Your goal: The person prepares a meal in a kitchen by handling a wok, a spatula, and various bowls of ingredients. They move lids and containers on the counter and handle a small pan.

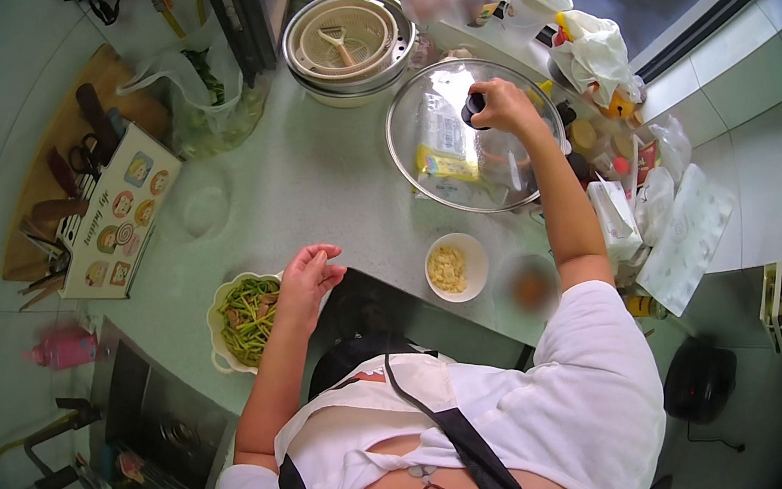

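Observation:
My right hand [502, 106] is closed on the dark knob of a large, round glass lid [416, 175] with a metal rim. Through the lid show a white and yellow packet [443, 151] and other items; I cannot tell whether the lid rests on them or hangs above. My left hand [311, 282] is held over the counter's near edge, its fingers loosely bent and apart, with nothing seen in them. Beside its wrist stands a white scalloped dish [216, 336] of green vegetable pieces and brown meat [248, 316]. Between my arms sits a white bowl [478, 250] with chopped pale yellow food [447, 268].
Stacked bowls and strainers [294, 56] stand at the back. On the left are a knife holder [118, 209], a plastic bag of greens [209, 110] and a sink [152, 402]. Bags, bottles and a tissue pack [614, 216] crowd the right. A blurred bowl [527, 290] sits near my right arm.

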A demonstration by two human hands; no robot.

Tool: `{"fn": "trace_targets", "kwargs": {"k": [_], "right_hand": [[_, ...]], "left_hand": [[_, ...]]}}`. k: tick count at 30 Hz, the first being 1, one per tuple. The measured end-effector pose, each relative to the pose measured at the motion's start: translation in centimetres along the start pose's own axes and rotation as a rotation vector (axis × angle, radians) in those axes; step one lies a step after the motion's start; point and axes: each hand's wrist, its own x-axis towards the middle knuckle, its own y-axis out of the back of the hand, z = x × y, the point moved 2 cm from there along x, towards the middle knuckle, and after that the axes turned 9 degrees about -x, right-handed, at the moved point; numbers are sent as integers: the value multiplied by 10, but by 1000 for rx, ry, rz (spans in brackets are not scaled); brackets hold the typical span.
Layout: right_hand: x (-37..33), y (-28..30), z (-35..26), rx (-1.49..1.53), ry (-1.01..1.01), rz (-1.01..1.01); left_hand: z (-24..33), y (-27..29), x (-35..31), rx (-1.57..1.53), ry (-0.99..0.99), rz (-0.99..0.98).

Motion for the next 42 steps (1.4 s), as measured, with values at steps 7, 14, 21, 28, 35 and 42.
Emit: {"fn": "trace_targets", "kwargs": {"k": [7,14,21,28,35,42], "right_hand": [[12,-15,-9,-15,26,-63],[22,-29,-4,-23,64,-84],[28,-27,-1,-113,59,-168],[28,-53,12,-114,99,-180],[25,-43,-10,-185,101,-166],[15,-39,-9,-151,102,-114]], "left_hand": [[-1,6,-6,-5,-35,65],[-2,12,-8,-1,-63,118],[6,20,-20,28,-143,175],[32,71,-37,51,-373,419],[58,136,-80,-66,-708,696],[34,194,-106,-23,-635,806]]}}
